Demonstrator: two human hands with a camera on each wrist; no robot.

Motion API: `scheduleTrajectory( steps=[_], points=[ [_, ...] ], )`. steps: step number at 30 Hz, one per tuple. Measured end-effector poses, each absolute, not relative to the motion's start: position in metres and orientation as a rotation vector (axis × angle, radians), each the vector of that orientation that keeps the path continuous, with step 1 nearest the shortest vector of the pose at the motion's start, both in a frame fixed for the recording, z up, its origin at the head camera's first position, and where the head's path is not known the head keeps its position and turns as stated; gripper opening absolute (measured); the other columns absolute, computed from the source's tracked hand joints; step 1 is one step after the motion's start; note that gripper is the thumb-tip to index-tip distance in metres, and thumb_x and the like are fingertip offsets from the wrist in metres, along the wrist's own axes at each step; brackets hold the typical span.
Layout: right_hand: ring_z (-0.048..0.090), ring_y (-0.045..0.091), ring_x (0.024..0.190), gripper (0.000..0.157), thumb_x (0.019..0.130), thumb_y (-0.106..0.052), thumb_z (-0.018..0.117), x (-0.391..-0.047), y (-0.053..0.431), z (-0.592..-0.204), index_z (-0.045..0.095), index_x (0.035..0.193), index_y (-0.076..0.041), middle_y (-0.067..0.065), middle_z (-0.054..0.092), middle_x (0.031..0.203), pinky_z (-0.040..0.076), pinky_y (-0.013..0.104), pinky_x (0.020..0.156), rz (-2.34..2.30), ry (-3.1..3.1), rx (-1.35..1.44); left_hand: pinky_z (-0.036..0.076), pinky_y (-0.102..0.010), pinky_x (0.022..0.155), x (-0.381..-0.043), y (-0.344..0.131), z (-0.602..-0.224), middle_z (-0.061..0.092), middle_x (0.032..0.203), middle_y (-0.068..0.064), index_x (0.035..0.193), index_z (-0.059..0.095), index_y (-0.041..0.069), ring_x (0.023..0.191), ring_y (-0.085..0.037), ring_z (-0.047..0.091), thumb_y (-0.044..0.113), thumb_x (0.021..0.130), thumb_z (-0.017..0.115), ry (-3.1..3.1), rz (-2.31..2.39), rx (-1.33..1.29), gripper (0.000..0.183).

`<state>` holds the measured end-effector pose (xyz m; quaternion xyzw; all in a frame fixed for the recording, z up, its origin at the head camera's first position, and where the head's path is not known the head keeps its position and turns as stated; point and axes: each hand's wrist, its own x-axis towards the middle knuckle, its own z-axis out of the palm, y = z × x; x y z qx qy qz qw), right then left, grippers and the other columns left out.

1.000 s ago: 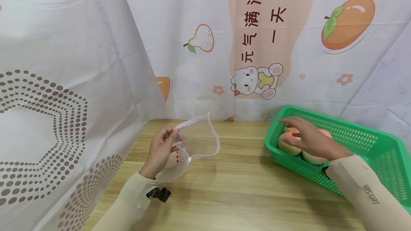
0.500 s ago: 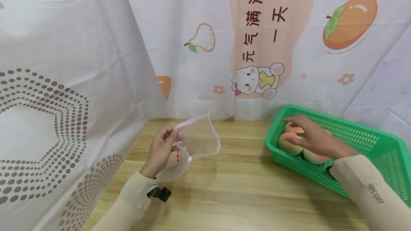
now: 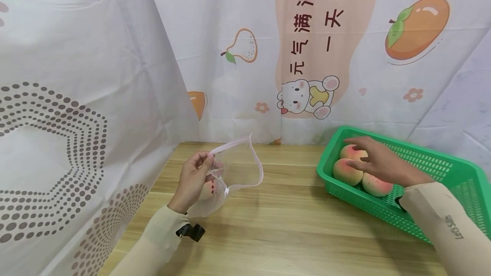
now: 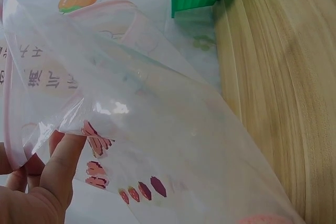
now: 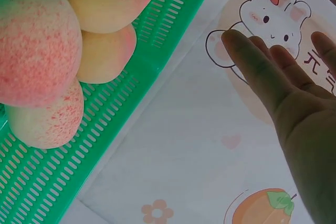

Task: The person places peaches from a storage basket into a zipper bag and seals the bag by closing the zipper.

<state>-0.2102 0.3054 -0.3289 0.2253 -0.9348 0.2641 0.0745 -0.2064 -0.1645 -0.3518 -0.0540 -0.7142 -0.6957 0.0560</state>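
My left hand point(image 3: 190, 181) pinches the rim of a clear zip bag point(image 3: 241, 166) with a pale pink edge; the bag's mouth gapes toward the right. Through the film a peach point(image 3: 207, 191) shows low in the bag, partly behind my fingers. In the left wrist view, printed red marks point(image 4: 96, 174) show on the film beside my fingertips. My right hand point(image 3: 385, 166), fingers extended and holding nothing, hovers over the left end of a green plastic basket point(image 3: 321, 171). Below it lie several pink-and-yellow peaches point(image 3: 347, 172), one partly covered by the hand; the right wrist view shows the peaches point(image 5: 39, 45) piled together.
The slotted basket stands at the right on a wood-grain table point(image 3: 276, 233). A white cloth point(image 3: 238, 88) with printed fruit and lettering hangs behind. Another patterned cloth point(image 3: 126, 76) hangs along the left side.
My right hand has shifted slightly to the right over the basket, uncovering more of the peaches. The left hand and the bag have stayed in place.
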Motion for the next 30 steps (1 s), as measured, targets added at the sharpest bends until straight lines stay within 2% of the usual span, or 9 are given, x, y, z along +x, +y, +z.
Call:
scheduleTrajectory(
  steps=[10, 19, 30],
  points=[
    [0.055, 0.046, 0.117, 0.061, 0.093, -0.019, 0.074, -0.214, 0.314, -0.331, 0.046, 0.141, 0.005, 0.026, 0.051, 0.137, 0.053, 0.06, 0.085, 0.783, -2.811, 0.656, 0.06, -0.031, 0.076, -0.206, -0.166, -0.352, 0.063, 0.098, -0.014, 0.115, 0.052, -0.011, 0.086, -0.017, 0.071, 0.01, 0.106, 0.051, -2.152, -2.122, -0.173, 0.023],
    [0.052, 0.047, 0.121, 0.065, 0.095, -0.026, 0.072, -0.217, 0.322, -0.334, 0.042, 0.144, 0.004, 0.026, 0.045, 0.143, 0.05, 0.063, 0.09, 0.819, -2.845, 0.619, 0.06, -0.032, 0.076, -0.207, -0.168, -0.352, 0.062, 0.099, -0.014, 0.116, 0.051, -0.013, 0.087, -0.017, 0.071, 0.01, 0.106, 0.051, -2.151, -2.12, -0.169, 0.025],
    [0.056, 0.049, 0.115, 0.062, 0.092, -0.019, 0.076, -0.217, 0.332, -0.343, 0.047, 0.14, 0.006, 0.027, 0.048, 0.139, 0.054, 0.06, 0.084, 0.824, -2.799, 0.647, 0.06, -0.03, 0.075, -0.207, -0.168, -0.352, 0.064, 0.098, -0.014, 0.117, 0.052, -0.011, 0.087, -0.019, 0.071, 0.01, 0.106, 0.051, -2.159, -2.111, -0.16, 0.024]
  ],
)
